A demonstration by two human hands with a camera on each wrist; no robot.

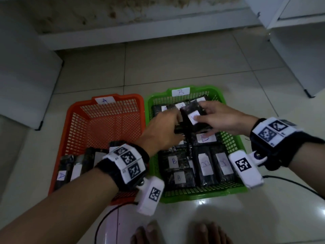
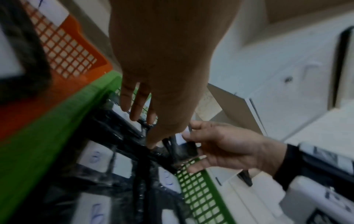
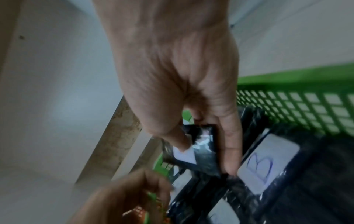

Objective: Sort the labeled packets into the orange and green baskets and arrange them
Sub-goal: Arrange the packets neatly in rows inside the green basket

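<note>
The orange basket [image 1: 79, 103], tagged A, holds a few black A packets [image 1: 66, 169] at its near left corner. Beside it on the right, the green basket [image 1: 232, 140], tagged B, is packed with several black B packets [image 1: 205, 164]. Above the green basket's middle, my right hand [image 1: 202, 125] pinches one black packet [image 1: 188, 110] with a white label, thumb on the label; the right wrist view shows this packet [image 3: 205, 151] tilted between thumb and fingers. My left hand [image 1: 177, 127] reaches in beside it, its straight fingers [image 2: 136, 112] touching the packets below.
White cabinets stand at the left [image 1: 26, 76] and right [image 1: 299, 50] on the tiled floor. Black cables [image 1: 290, 180] trail from the wrist cameras. My bare feet [image 1: 175, 233] are just in front of the baskets.
</note>
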